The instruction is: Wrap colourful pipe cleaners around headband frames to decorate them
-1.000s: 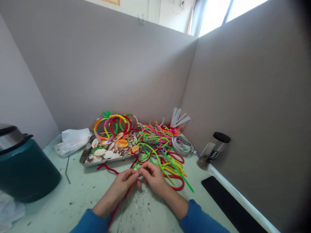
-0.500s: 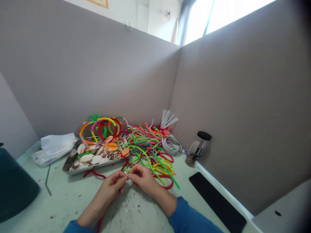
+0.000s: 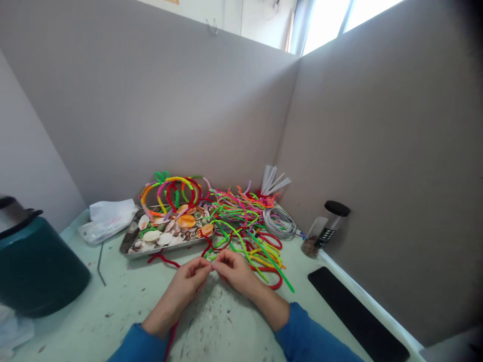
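My left hand (image 3: 191,281) and my right hand (image 3: 234,271) meet fingertip to fingertip above the table, each closed in a pinch. Whatever lies between the fingers is too small and hidden to make out. A red pipe cleaner (image 3: 164,258) runs from the tray's front edge to behind my left hand, and a red strand (image 3: 171,342) shows below my left forearm. Just beyond my right hand lies a loose heap of pipe cleaners (image 3: 241,208) in green, pink, orange, yellow and red; a long green pipe cleaner (image 3: 271,261) sticks out towards me.
A metal tray (image 3: 130,255) of seashells (image 3: 165,239) stands at the back, with pipe-cleaner rings (image 3: 177,181) over it. Left are a dark green container (image 3: 41,271), a white packet (image 3: 109,221) and a bent rod (image 3: 99,266). Right are coiled wire (image 3: 279,223), a jar (image 3: 324,229) and a black strip (image 3: 354,311).
The view has swung left, so everything sits further right and more of the green container shows. My hands stay pinched together at the fingertips.
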`<state>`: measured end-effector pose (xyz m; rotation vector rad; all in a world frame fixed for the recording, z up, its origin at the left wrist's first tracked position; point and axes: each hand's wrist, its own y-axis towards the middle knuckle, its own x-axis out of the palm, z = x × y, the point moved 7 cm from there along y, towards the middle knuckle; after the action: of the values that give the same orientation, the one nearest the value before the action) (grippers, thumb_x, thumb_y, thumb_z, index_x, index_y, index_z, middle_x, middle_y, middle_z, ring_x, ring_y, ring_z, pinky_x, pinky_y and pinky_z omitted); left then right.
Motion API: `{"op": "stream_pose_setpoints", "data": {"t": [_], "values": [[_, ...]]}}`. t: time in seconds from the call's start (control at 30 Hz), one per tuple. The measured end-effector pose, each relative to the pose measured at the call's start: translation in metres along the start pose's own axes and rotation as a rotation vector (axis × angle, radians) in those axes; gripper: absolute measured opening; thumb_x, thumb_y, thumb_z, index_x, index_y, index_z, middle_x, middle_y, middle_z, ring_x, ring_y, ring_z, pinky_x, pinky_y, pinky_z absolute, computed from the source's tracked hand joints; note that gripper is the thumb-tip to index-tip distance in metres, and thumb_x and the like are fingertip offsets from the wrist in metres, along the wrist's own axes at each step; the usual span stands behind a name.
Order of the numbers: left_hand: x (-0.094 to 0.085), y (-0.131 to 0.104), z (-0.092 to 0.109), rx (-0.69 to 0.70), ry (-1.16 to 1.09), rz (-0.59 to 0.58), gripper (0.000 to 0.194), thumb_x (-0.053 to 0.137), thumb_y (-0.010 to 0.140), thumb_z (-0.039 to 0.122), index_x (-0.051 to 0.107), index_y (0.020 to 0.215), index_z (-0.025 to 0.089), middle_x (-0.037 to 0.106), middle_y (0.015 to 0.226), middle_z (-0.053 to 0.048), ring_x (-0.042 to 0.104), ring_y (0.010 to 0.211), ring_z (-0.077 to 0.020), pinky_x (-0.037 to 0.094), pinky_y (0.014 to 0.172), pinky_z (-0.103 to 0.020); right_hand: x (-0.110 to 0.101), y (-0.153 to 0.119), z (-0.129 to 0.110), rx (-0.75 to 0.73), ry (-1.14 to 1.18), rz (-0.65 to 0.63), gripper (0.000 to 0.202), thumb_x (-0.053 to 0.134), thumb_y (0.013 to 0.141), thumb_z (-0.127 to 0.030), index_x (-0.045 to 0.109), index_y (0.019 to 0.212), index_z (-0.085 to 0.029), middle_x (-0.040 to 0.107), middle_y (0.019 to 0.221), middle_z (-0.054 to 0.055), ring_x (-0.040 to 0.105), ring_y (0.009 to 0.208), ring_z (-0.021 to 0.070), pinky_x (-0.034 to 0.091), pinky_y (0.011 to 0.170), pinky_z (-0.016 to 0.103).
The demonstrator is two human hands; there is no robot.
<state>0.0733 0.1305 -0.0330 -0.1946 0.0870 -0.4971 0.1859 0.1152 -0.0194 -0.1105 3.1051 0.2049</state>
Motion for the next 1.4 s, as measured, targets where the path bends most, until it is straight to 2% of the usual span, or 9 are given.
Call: {"op": "stream_pose_setpoints", "data": {"t": [0.37,0.63,0.73,0.87,1.0,1.1,1.2,1.3,1.4], "values": [[0.006,0.000,-0.001,0.040,0.097,-0.110,0.043,0.064,0.063,0.057,0.055,0.071,0.016,0.032,0.044,0.010,0.023,0.039,-0.0049,0.013,0.040,-0.019,-0.007,0.000,0.006,0.089,-0.149,-0.239,0.014,0.061,0.076,-0.027,0.055,0.069,-0.016,0.044,0.051,-0.008,0.037,0.045,0.0056,0.027,0.041,0.016],[0.002,0.012,-0.016,0.102,0.163,-0.060,0.046,0.061,0.063,0.061,0.054,0.067,0.015,0.032,0.046,0.009,0.025,0.043,-0.0063,0.015,0.042,-0.020,-0.006,-0.010,-0.027,-0.350,-0.838,-0.059,0.005,0.056,0.078,-0.016,0.056,0.073,-0.018,0.056,0.068,-0.002,0.049,0.062,0.0110,0.034,0.056,0.021],[0.001,0.012,-0.016,0.094,0.156,-0.039,0.047,0.061,0.062,0.061,0.055,0.067,0.015,0.032,0.046,0.009,0.025,0.043,-0.0067,0.016,0.043,-0.020,-0.003,-0.014,-0.038,-0.377,-0.905,-0.071,0.001,0.057,0.080,-0.020,0.058,0.080,-0.019,0.059,0.075,0.000,0.052,0.068,0.0125,0.037,0.060,0.022],[0.000,0.010,-0.015,0.071,0.148,-0.019,0.044,0.063,0.062,0.058,0.058,0.068,0.015,0.033,0.046,0.008,0.025,0.043,-0.0066,0.016,0.043,-0.019,-0.011,-0.021,-0.075,-0.453,-0.807,-0.010,0.011,0.055,0.085,-0.027,0.059,0.091,-0.019,0.060,0.087,0.002,0.054,0.072,0.0122,0.041,0.067,0.023],[0.000,0.010,-0.014,0.067,0.168,0.017,0.041,0.066,0.061,0.054,0.063,0.070,0.014,0.048,0.053,0.004,0.034,0.046,-0.0075,0.020,0.044,-0.019,-0.060,-0.019,-0.103,-0.434,-0.654,0.229,0.017,0.049,0.088,-0.031,0.060,0.090,-0.019,0.061,0.082,0.002,0.056,0.072,0.0129,0.042,0.064,0.023],[-0.002,0.010,-0.016,0.064,0.167,0.032,0.040,0.067,0.061,0.053,0.064,0.071,0.015,0.047,0.050,0.004,0.032,0.044,-0.0070,0.021,0.043,-0.019,-0.123,-0.010,-0.090,-0.219,-0.739,0.468,0.026,0.039,0.091,-0.034,0.058,0.098,-0.017,0.062,0.075,0.001,0.057,0.062,0.0134,0.043,0.059,0.024],[-0.005,0.011,-0.017,0.095,0.133,0.048,0.039,0.067,0.062,0.053,0.063,0.069,0.015,0.046,0.050,0.005,0.032,0.044,-0.0068,0.020,0.043,-0.019,-0.177,-0.009,-0.066,-0.054,-0.965,0.647,0.022,0.045,0.085,-0.026,0.063,0.093,-0.016,0.064,0.088,0.007,0.059,0.078,0.0186,0.042,0.070,0.029],[-0.007,0.012,-0.017,0.124,0.086,0.050,0.041,0.068,0.060,0.055,0.061,0.064,0.015,0.047,0.051,0.004,0.034,0.045,-0.0068,0.021,0.042,-0.018,-0.203,-0.012,-0.040,0.027,-1.051,0.695,0.017,0.054,0.076,-0.019,0.068,0.087,-0.016,0.064,0.091,0.011,0.059,0.081,0.0220,0.041,0.071,0.031],[-0.006,0.012,-0.018,0.071,0.083,0.054,0.047,0.067,0.056,0.061,0.056,0.062,0.016,0.036,0.042,0.008,0.026,0.038,-0.0052,0.014,0.037,-0.018,-0.207,-0.015,-0.023,0.030,-1.096,0.703,0.015,0.055,0.075,-0.019,0.070,0.077,-0.017,0.065,0.084,0.009,0.059,0.078,0.0221,0.040,0.070,0.031]]}}
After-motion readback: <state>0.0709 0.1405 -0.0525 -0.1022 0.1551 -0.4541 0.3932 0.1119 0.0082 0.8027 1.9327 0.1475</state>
